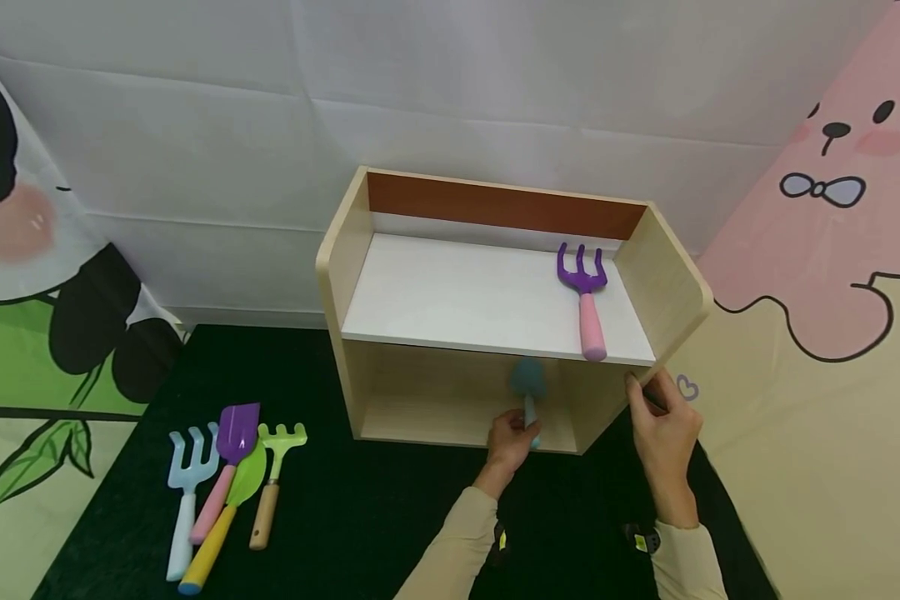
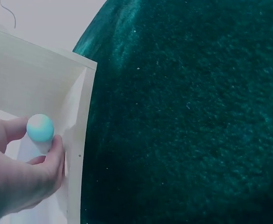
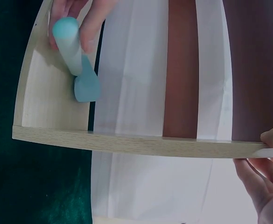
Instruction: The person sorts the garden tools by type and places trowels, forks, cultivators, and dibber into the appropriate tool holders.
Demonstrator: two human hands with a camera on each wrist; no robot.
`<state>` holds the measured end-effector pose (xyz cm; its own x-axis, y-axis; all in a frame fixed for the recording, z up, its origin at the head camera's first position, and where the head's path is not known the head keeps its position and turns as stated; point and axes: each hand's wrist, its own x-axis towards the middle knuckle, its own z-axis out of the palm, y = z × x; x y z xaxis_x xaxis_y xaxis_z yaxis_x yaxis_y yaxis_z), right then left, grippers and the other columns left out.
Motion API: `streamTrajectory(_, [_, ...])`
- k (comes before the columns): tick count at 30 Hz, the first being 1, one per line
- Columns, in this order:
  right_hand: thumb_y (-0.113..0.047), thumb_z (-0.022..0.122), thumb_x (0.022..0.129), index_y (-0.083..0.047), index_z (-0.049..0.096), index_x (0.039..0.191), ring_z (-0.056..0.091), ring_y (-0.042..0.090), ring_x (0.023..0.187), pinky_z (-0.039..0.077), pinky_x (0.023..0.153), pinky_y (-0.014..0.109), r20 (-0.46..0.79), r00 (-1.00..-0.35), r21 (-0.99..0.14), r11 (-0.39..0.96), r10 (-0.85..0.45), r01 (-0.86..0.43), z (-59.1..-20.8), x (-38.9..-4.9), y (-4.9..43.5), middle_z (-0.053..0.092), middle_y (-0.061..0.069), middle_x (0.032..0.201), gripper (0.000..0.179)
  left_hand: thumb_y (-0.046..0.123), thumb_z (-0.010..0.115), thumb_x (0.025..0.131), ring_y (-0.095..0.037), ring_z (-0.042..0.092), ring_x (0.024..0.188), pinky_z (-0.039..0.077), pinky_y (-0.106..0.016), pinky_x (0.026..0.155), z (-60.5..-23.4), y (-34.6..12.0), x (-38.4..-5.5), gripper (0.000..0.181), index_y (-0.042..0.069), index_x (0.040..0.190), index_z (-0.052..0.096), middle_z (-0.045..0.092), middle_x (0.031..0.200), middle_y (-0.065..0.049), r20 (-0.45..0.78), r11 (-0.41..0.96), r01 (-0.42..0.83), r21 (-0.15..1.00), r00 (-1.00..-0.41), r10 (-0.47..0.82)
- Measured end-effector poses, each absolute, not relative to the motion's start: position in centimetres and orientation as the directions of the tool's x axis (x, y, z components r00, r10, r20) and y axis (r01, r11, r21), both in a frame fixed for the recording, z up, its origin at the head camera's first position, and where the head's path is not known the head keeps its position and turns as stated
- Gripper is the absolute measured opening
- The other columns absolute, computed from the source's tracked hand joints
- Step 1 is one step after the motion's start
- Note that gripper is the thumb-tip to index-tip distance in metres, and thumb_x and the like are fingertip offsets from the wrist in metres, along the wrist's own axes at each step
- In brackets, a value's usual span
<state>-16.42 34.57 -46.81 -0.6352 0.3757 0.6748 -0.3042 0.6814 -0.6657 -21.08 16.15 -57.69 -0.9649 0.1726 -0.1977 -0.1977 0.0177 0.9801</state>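
My left hand [image 1: 508, 443] pinches the pale handle of a small blue trowel [image 1: 528, 379], its blade pointing into the lower compartment of a wooden shelf [image 1: 663, 287]. In the left wrist view, the trowel's turquoise handle end [image 2: 40, 127] sits between thumb and fingers. The right wrist view shows the blade [image 3: 87, 86] inside the compartment; whether it touches the floor there, I cannot tell. With thumb and fingers, my right hand [image 1: 666, 429] grips the front edge of the shelf's right side panel. A purple hand fork [image 1: 583, 279] with a pink handle lies on the white upper board.
Left of the shelf, on the dark green cloth [image 1: 330, 517], lie a light blue fork [image 1: 187, 475], a purple shovel [image 1: 237, 429], a green trowel [image 1: 247, 477] with yellow handle, and a green rake [image 1: 280, 442]. A white sheet [image 1: 195, 150] hangs behind.
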Motion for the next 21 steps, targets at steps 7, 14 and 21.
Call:
streamTrajectory(7, [-0.002, 0.073, 0.094, -0.003, 0.072, 0.126, 0.062, -0.018, 0.095, 0.05, 0.073, 0.006, 0.671, -0.642, -0.664, 0.685, 0.371, -0.299, -46.9, -16.5, 34.5, 0.075, 0.022, 0.109, 0.032, 0.009, 0.072, 0.095, -0.034, 0.068, 0.108, 0.058, -0.041, 0.09, -58.1, 16.3, -21.0, 0.044, -0.011, 0.131, 0.058, 0.067, 0.116, -0.022, -0.185, 0.004, -0.187, 0.982, -0.972, 0.145])
streamTrajectory(14, [0.0, 0.074, 0.092, -0.003, 0.072, 0.125, 0.062, -0.018, 0.094, 0.049, 0.073, 0.005, 0.68, -0.632, -0.66, 0.686, 0.372, -0.307, -47.0, -16.6, 34.5, 0.075, 0.021, 0.107, 0.033, 0.01, 0.073, 0.095, -0.034, 0.068, 0.107, 0.058, -0.041, 0.089, -58.4, 15.8, -20.9, 0.038, -0.009, 0.126, 0.063, 0.068, 0.114, -0.02, -0.16, 0.038, -0.157, 0.987, -0.982, 0.105])
streamTrajectory(21, [0.0, 0.075, 0.092, -0.002, 0.073, 0.123, 0.062, -0.018, 0.093, 0.049, 0.073, 0.004, 0.686, -0.622, -0.657, 0.688, 0.378, -0.308, -46.7, -16.4, 34.3, 0.075, 0.021, 0.105, 0.032, 0.009, 0.071, 0.095, -0.032, 0.067, 0.105, 0.058, -0.04, 0.089, -58.7, 14.9, -20.7, 0.031, -0.007, 0.121, 0.066, 0.069, 0.111, -0.018, -0.142, -0.009, -0.143, 0.99, -0.984, 0.107])
